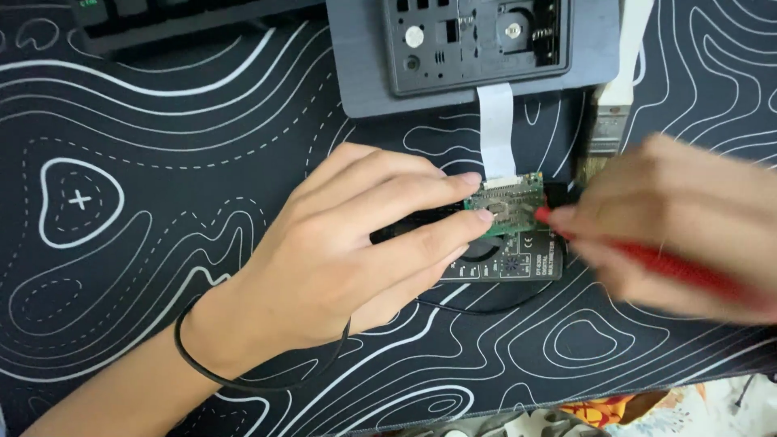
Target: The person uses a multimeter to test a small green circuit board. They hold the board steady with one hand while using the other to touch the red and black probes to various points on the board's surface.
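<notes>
We note the left hand [340, 243] pinching the small green circuit board [506, 202] above the black multimeter [510, 259]; blurred right hand [688, 218] grips the red probe [647, 259], whose tip could slip and bridge contacts

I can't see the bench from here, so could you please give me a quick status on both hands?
Left hand pinching green circuit board. Right hand, blurred, holding red probe, tip at the board. Black multimeter underneath. Nothing in the way.

My right hand [688, 235] was smeared by motion, its grip on the red probe [647, 263] unreadable. My left hand [356, 251] covered much of the black meter [518, 263]. The frame's top cut off the grey device [364, 65] and keyboard [162, 24].
</notes>
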